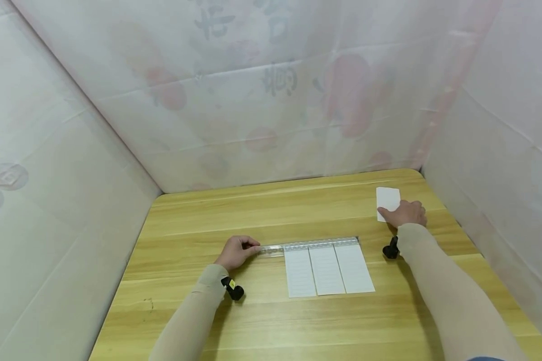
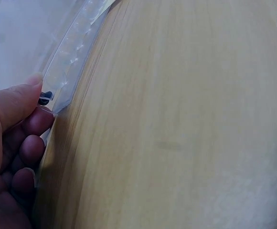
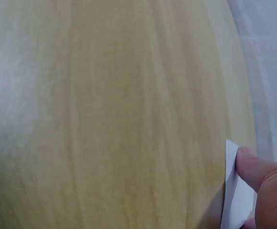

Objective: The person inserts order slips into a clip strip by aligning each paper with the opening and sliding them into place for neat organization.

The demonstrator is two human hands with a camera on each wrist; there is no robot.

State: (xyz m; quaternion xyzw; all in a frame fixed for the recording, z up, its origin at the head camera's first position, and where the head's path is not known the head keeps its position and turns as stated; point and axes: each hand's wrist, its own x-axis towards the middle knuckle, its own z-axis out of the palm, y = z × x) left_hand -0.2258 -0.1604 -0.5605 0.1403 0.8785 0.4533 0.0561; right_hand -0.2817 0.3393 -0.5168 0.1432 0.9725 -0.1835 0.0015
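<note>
A clear ruler (image 1: 320, 243) lies across the table along the top edges of three white paper cards. The left card (image 1: 300, 273), the middle card (image 1: 327, 271) and the right card (image 1: 354, 268) lie side by side, with faint lines on them. My left hand (image 1: 237, 252) pinches the ruler's left end between thumb and fingers, also seen close up in the left wrist view. Over at the back right, my right hand (image 1: 405, 214) holds another white card (image 1: 388, 198), its thumb on the card's face. In the right wrist view that card stands tilted at the thumb.
The wood-grain table (image 1: 198, 321) has a rounded back right corner. Pale printed cloth (image 1: 253, 120) hangs behind it and on both sides. Small black wrist cameras sit on the left wrist (image 1: 233, 289) and the right wrist (image 1: 391, 248).
</note>
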